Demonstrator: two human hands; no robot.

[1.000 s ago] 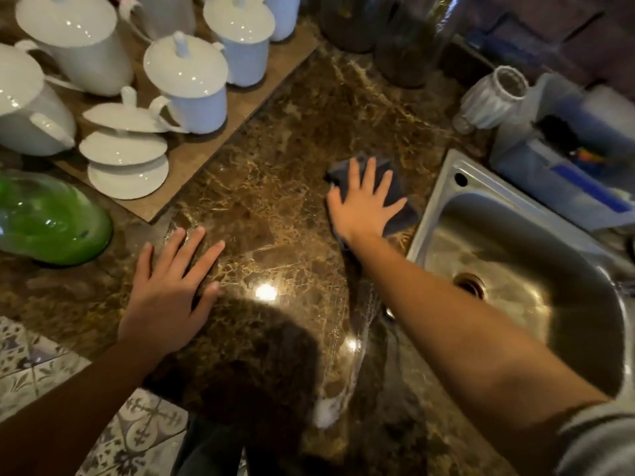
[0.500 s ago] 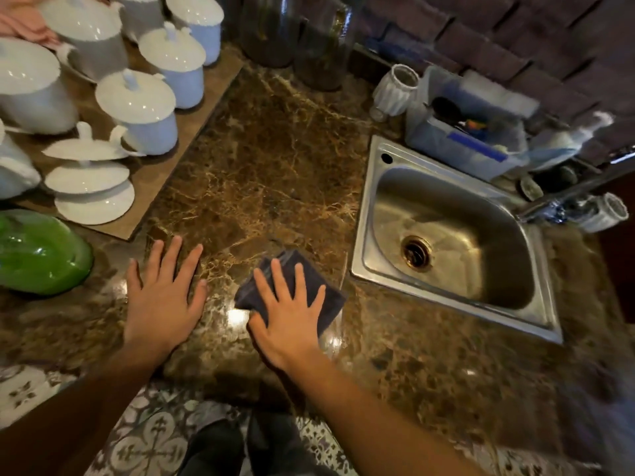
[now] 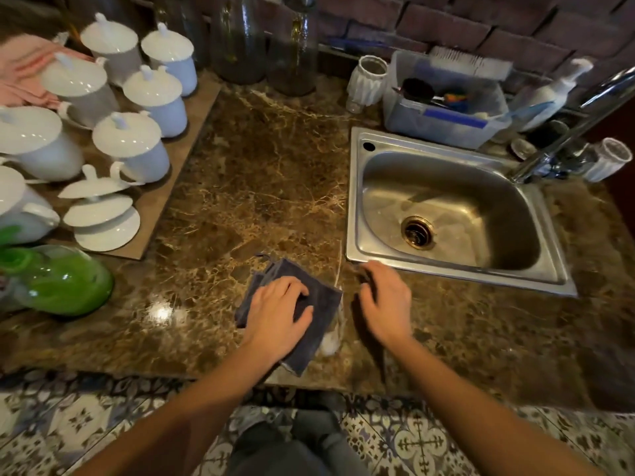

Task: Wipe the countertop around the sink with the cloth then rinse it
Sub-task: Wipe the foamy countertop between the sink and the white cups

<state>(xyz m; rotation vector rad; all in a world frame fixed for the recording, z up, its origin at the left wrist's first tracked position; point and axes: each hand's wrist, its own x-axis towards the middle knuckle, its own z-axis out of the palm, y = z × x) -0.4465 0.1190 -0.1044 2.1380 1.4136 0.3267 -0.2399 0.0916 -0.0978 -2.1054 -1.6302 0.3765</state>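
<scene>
While the left hand presses flat on the cloth to wipe, the empty right hand hovers beside it, fingers loosely apart

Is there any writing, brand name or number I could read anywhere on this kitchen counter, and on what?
None can be read.
White pump bottle behind the sink: no label legible.
Plastic tub with the blue strip: the strip shows no readable print.
Glass bottles at the back: too dark to show any label.
White lidded cups, green glass vessel and dark cloth: plain, no marks visible.
</scene>
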